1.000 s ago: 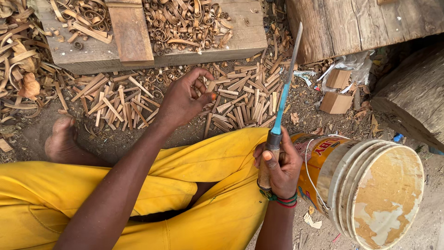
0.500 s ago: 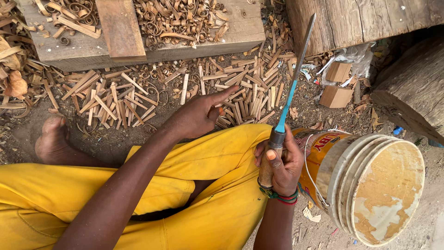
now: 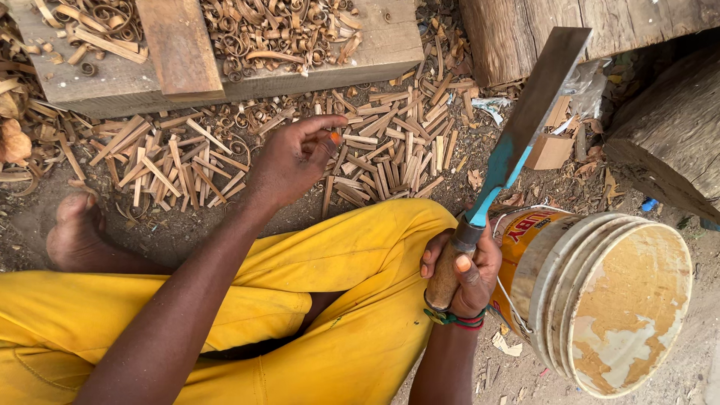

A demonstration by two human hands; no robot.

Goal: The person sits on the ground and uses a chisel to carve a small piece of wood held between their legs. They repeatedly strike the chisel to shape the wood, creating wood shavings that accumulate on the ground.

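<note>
- Many split wood sticks (image 3: 225,161) already lie piled on the ground
- Right hand (image 3: 463,274) fingers clench the broad blade's (image 3: 525,127) wooden handle, raised
- Left hand (image 3: 292,161) reaches over the sticks, fingers loose, holding nothing

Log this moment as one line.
left hand: open, over wood splints | right hand: grips blade tool upright | bucket: beside right hand
</note>
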